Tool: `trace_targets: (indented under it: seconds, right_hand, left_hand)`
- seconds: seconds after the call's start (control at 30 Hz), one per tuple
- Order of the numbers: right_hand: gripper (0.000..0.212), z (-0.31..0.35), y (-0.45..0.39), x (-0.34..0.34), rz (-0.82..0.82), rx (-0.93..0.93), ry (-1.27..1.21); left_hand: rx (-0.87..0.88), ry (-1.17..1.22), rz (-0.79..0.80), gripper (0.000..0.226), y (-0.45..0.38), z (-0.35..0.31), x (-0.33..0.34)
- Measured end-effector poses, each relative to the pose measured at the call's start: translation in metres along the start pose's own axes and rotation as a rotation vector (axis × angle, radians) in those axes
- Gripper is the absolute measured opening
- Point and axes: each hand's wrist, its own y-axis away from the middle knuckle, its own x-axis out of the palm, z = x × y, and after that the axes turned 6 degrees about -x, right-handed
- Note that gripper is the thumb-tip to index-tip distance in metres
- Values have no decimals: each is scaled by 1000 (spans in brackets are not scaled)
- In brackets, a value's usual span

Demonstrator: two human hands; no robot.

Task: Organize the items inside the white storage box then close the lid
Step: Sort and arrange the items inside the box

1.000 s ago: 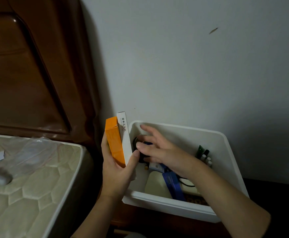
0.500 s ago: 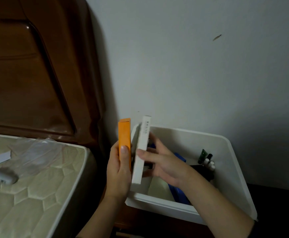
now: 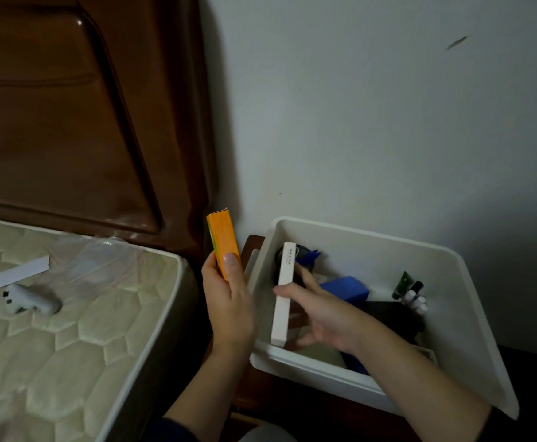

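Observation:
The white storage box [image 3: 471, 301] stands open against the wall, no lid on it. My left hand [image 3: 228, 311] grips an orange box [image 3: 224, 242] upright, just left of the storage box. My right hand [image 3: 321, 314] holds a slim white box [image 3: 283, 291] on its edge inside the storage box, close to the left wall. Deeper in lie a blue box [image 3: 345, 287], a black item [image 3: 391, 314], a green tube [image 3: 401, 283] and small white-capped tubes [image 3: 417, 303]. My right forearm hides part of the box floor.
A quilted mattress [image 3: 69, 330] fills the left, with a dark wooden headboard [image 3: 69, 122] behind it. On the mattress lie a white gadget [image 3: 31, 303], a white strip [image 3: 12, 275] and clear plastic film [image 3: 101, 263]. The storage box rests on a dark wooden stand [image 3: 276, 390].
The two boxes were together in my left hand. My right hand took the slim white box and carried it down into the storage box; the orange box stays in my left hand.

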Motion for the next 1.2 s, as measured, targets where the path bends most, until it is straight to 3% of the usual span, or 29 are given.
trace_targets:
  seconds: [0.17, 0.4, 0.67, 0.9, 1.03, 1.2]
  right_hand:
    - [100, 3, -18, 19, -11, 34, 120]
    - [108, -2, -16, 0, 77, 60, 10]
    - [68, 12, -13, -11, 245, 158, -65]
    - [68, 7, -18, -3, 201, 202, -24]
    - [53, 5, -25, 9, 163, 203, 13]
    - [70, -9, -29, 17, 65, 185, 149]
  left_hand:
    - [27, -29, 20, 56, 2, 0, 4]
    - [41, -36, 7, 55, 1, 2, 4]
    - [44, -27, -8, 56, 1, 4, 4]
    - [50, -29, -1, 59, 1, 5, 3]
    - [45, -26, 2, 63, 1, 5, 2]
    - [43, -21, 1, 62, 1, 5, 3]
